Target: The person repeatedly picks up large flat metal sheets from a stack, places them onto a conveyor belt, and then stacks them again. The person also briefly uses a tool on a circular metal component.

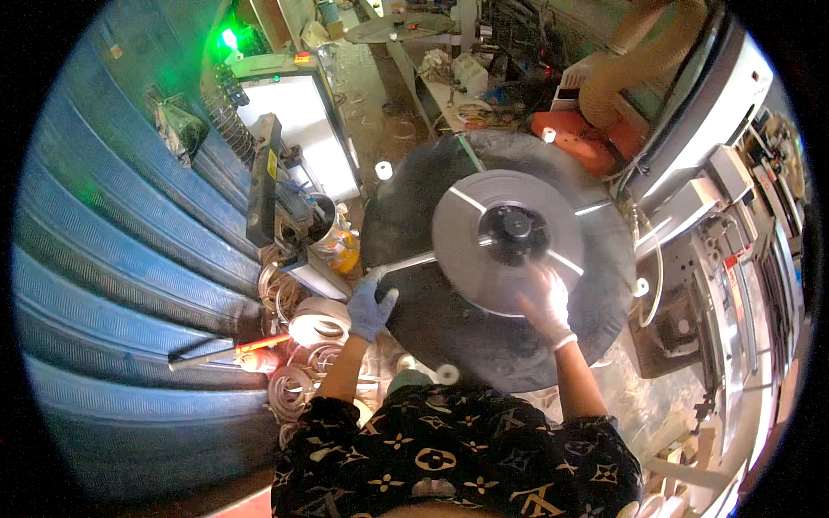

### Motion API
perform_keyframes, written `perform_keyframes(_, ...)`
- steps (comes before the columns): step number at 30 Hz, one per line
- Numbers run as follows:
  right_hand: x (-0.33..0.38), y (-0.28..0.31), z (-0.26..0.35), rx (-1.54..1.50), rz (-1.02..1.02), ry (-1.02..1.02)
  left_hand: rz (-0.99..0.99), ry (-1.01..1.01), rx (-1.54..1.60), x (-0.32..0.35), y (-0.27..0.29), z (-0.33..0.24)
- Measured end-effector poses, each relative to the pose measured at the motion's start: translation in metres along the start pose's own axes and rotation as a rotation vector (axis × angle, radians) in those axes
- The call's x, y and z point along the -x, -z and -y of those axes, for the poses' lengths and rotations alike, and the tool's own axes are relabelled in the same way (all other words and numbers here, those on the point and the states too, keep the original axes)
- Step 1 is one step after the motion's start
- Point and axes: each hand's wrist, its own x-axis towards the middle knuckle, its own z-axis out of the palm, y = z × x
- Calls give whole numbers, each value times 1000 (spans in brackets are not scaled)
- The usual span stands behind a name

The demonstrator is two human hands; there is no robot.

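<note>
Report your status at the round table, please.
Left hand at rim of round table. Right hand blurred over grey disc, contact unclear. Disc flat around black hub, pale bars crossing it.

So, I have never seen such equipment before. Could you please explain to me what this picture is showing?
There is no robot here: these are a person's own two gloved hands. The camera sits on the person's head and looks down; its wide lens bends straight edges, such as those of the blue wall.

In front is a round black table. On it lies a wide grey roll around a black hub. The left hand is at the table's edge. The right hand, a little blurred, is over the near part of the roll. I cannot tell whether either hand grips anything.
</note>
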Motion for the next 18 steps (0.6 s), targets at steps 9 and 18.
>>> perform_keyframes(9,-55,-59,79,298,248,-57,808,292,-161,107,-21,131)
perform_keyframes(18,-57,-72,85,348,149,-62,958,393,50,99,-86,213)
